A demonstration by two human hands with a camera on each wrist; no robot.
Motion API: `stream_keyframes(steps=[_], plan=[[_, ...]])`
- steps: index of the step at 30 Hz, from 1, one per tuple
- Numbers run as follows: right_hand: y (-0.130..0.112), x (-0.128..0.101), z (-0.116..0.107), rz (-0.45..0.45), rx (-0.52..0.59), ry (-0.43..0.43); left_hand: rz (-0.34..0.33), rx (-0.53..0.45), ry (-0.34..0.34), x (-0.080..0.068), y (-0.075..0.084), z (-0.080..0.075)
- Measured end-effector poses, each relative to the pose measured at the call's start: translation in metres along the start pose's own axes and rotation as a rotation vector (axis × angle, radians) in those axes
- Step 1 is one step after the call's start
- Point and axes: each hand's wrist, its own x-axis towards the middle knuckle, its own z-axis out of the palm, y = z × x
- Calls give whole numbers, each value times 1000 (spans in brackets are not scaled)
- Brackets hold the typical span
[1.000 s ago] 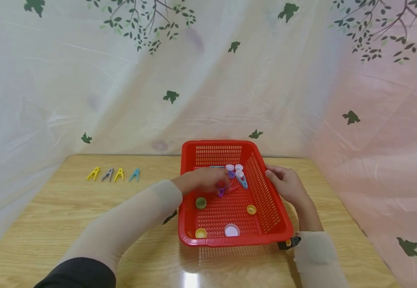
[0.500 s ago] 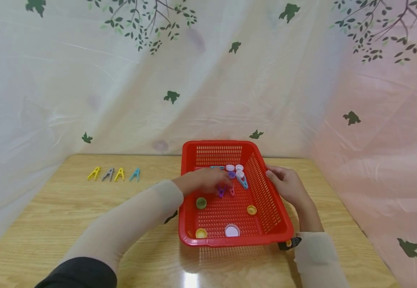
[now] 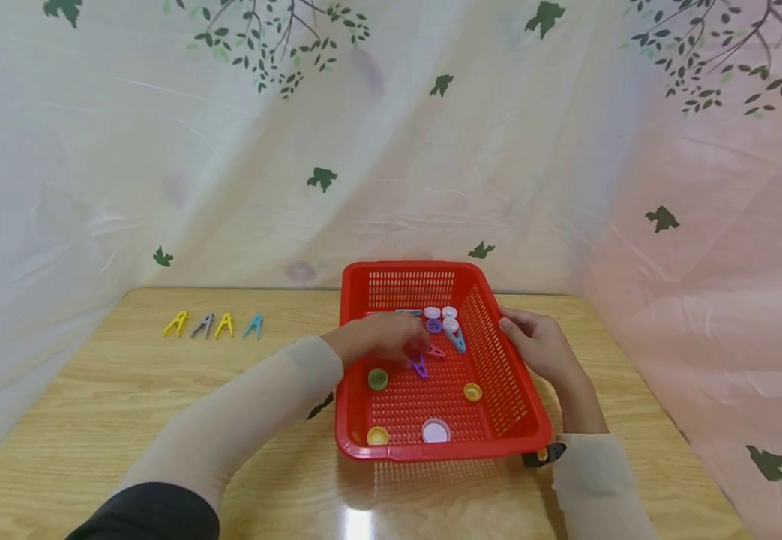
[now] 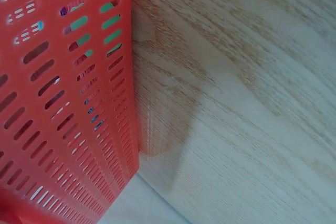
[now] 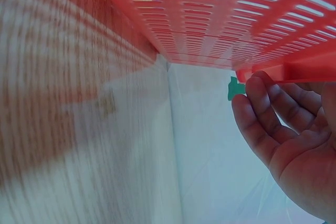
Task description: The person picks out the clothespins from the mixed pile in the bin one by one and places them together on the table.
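Standing near the tabletop's [image 3: 94, 390] far edge, a red basket [image 3: 458, 451] has its right rim gripped by the right hand [image 3: 540, 346]. Over its left rim extends the left hand [image 3: 396, 335], fingertips hidden, its grip impossible to tell. Just beside these fingers, inside the basket, are a purple clip [image 3: 420, 367] and a pink clip [image 3: 436, 351].

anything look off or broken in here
Nothing looks spilled or damaged. At most, the red basket looks untidy inside: the purple clothespin and pink clothespin by the left hand share it with scattered round caps, while four clothespins on the table form a neat row.
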Motion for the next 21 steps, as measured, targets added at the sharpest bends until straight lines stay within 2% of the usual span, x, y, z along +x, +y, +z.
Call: stream_keyframes(steps=[5,8,15,21], plan=[[0,0,0,-1,2,-2,-8,4,0,0,-1,-1],[-1,0,0,-1,4,-2,-11,-29,9,0,-1,0],[-1,0,0,-1,-2,1,26,-96,-5,1,-1,-1],[0,0,0,5,1,3,5,-117,-22,0,-1,1]])
